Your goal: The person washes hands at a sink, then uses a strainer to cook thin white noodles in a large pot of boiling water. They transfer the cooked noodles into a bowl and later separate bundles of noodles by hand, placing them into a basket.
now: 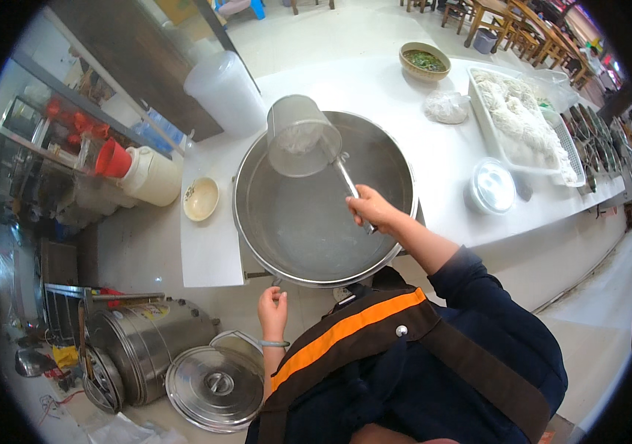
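Observation:
My right hand (pixel 374 208) grips the metal handle of a deep mesh noodle strainer (pixel 293 111). The strainer tilts above the far left part of a large round steel pot (pixel 396 172), and whitish noodles (pixel 299 141) lie inside it. Greyish, cloudy liquid (pixel 316 233) fills the lower part of the pot, and a little steam blurs the view. Outside the pot's near left rim, my left hand (pixel 272 311) hangs with nothing in it, its fingers slightly bent and the thumb apart.
A patterned bowl (pixel 201 198) stands left of the pot, near a white lidded bucket (pixel 224 91). Rightward are a bowl of soup with greens (pixel 426 61), a basket of white noodles (pixel 521 116) and a lidded tub (pixel 492 186). A steel lid (pixel 216 388) lies low left.

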### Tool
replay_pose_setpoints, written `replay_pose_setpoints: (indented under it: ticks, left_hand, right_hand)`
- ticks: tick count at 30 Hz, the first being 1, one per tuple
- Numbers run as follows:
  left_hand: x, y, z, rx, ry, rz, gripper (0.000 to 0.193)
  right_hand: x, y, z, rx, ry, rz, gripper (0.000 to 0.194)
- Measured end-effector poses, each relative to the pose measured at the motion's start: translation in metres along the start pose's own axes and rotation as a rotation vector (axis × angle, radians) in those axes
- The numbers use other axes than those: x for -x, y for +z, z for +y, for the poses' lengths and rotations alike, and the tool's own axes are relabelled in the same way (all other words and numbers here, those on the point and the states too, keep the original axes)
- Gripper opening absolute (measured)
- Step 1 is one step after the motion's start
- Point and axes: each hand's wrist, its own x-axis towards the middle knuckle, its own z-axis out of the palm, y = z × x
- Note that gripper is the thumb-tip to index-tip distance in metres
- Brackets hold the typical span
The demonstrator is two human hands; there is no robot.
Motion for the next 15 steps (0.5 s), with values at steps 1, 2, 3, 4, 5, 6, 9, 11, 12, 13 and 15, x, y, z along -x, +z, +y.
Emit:
replay_pose_setpoints:
  ticks: [1, 2, 3, 4, 5, 6, 9, 11, 12, 13, 15]
  left_hand:
    - [-0.002, 0.002, 0.0, -0.01, 0.019, -0.011, 0.022]
    - [-0.003, 0.004, 0.0, -0.022, 0.03, -0.017, 0.022]
    - [-0.003, 0.006, 0.0, -0.008, 0.029, -0.032, 0.022]
    - [-0.004, 0.008, 0.0, 0.003, 0.021, -0.048, 0.022]
    - [-0.004, 0.01, 0.0, 0.012, 0.003, -0.067, 0.022]
    - [-0.004, 0.011, 0.0, 0.005, 0.008, -0.067, 0.022]
    - [-0.004, 0.013, -0.002, -0.018, -0.023, -0.053, 0.022]
    - [-0.003, 0.013, -0.003, -0.034, -0.062, -0.027, 0.022]
    - [-0.003, 0.013, -0.004, -0.02, -0.072, -0.027, 0.022]
    - [-0.001, 0.013, -0.005, -0.025, -0.094, -0.026, 0.023]
    - [0.0, 0.015, -0.005, -0.043, -0.146, -0.014, 0.023]
  right_hand:
    - [0.0, 0.002, 0.008, 0.023, 0.021, 0.019, 0.017]
    - [-0.001, 0.004, 0.016, 0.046, 0.071, 0.016, 0.019]
    - [0.0, 0.007, 0.028, -0.022, 0.148, 0.001, 0.015]
    - [-0.003, 0.009, 0.037, -0.176, 0.266, -0.026, 0.013]
    - [-0.005, 0.01, 0.047, -0.352, 0.361, -0.058, 0.012]
    - [-0.001, 0.011, 0.059, -0.391, 0.433, -0.1, 0.013]
    - [0.015, 0.012, 0.086, -0.549, 0.653, -0.132, 0.019]
    - [0.022, 0.005, 0.089, -0.634, 0.75, -0.191, 0.022]
    - [0.026, -0.002, 0.084, -0.62, 0.739, -0.247, 0.021]
    - [0.029, -0.01, 0.076, -0.652, 0.691, -0.278, 0.02]
    - [0.03, -0.026, 0.048, -0.706, 0.655, -0.274, 0.017]
